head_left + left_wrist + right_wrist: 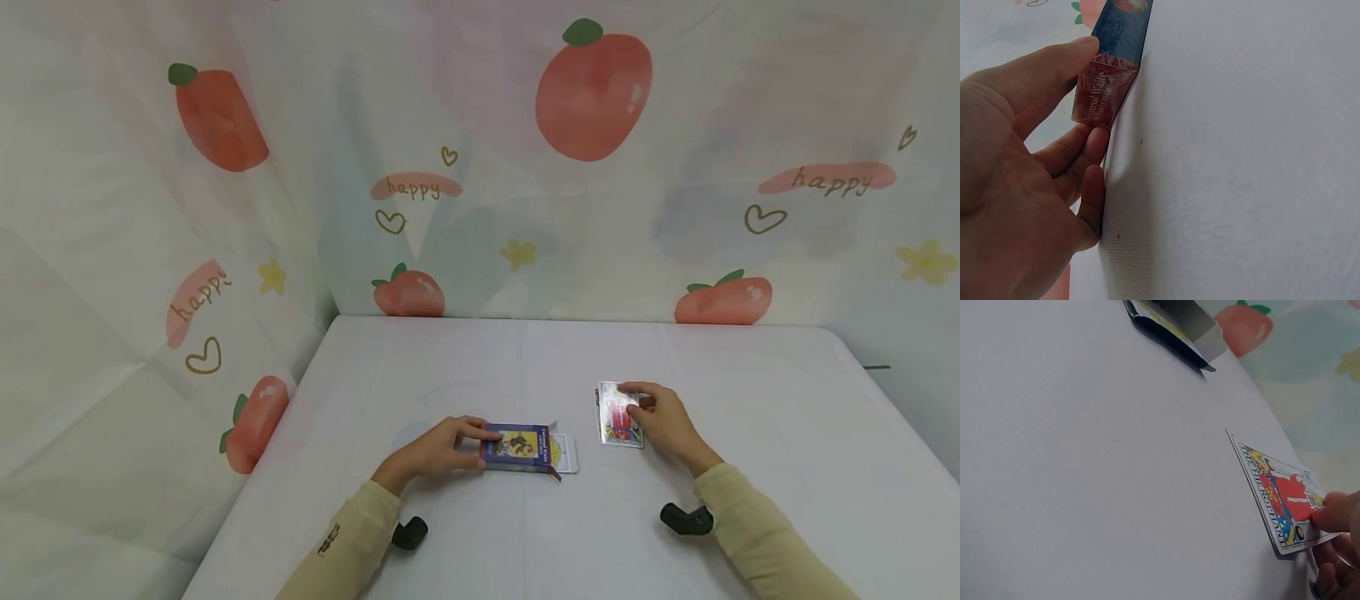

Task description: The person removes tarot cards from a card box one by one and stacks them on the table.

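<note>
A blue tarot card box [512, 457] with a yellow picture lies flat on the table, its right end open. Part of a card [572, 454] sticks out of that end. My left hand [433, 447] grips the box by its closed end; in the left wrist view the thumb is on one face and fingertips are under the dark red end [1105, 94]. To the right, my right hand [669, 422] pinches a tarot card [615, 414] by its right edge. Its title reads "The Hierophant" in the right wrist view, and a second card edge [1249, 478] shows beneath it.
A white cloth covers the table [465, 358]. Behind and to the left hangs a curtain [480, 233] printed with peaches, hearts and "happy". A black curved piece [409, 534] sits at the left wrist, another black piece [686, 519] at the right.
</note>
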Tool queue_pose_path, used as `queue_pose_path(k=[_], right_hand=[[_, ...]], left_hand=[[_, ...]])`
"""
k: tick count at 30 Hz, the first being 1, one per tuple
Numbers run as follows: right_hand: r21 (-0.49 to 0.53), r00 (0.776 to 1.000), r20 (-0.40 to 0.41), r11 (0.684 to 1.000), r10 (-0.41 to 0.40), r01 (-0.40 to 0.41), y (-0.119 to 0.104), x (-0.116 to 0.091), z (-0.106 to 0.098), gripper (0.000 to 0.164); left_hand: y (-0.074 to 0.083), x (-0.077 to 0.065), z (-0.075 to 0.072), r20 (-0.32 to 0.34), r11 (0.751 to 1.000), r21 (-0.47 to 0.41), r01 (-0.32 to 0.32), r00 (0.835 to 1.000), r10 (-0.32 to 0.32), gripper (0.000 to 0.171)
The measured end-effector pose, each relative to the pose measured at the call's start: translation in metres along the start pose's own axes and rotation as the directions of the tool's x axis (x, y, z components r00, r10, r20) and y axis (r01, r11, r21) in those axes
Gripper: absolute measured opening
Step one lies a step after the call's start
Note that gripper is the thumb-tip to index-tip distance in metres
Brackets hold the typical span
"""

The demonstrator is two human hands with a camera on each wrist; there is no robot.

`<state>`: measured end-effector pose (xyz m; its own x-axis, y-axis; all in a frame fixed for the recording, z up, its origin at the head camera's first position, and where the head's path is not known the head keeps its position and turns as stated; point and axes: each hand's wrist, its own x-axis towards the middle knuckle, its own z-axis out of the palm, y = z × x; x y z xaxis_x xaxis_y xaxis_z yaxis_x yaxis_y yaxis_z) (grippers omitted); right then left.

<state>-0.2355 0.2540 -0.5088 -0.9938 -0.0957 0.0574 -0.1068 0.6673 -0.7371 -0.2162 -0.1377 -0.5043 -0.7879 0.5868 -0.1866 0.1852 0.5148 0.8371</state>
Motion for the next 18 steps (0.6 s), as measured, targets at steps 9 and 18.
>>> queue_pose_path(k=[9,18], right_hand=[[-0.067,1.000,0.017,0.998,0.006,-0.005,-0.0013,0.0002,0.0033,0.038],[-0.098,0.999,0.043,0.995,0.027,-0.022,-0.0013,0.0019,0.0064,0.038]], left_hand=[[0.0013,0.0007,-0.0001,0.000,1.000,-0.007,0.001,1.000,-0.001,0.046],[-0.0007,0.0005,-0.0002,0.005,1.000,-0.008,-0.015,1.000,0.015,0.047]])
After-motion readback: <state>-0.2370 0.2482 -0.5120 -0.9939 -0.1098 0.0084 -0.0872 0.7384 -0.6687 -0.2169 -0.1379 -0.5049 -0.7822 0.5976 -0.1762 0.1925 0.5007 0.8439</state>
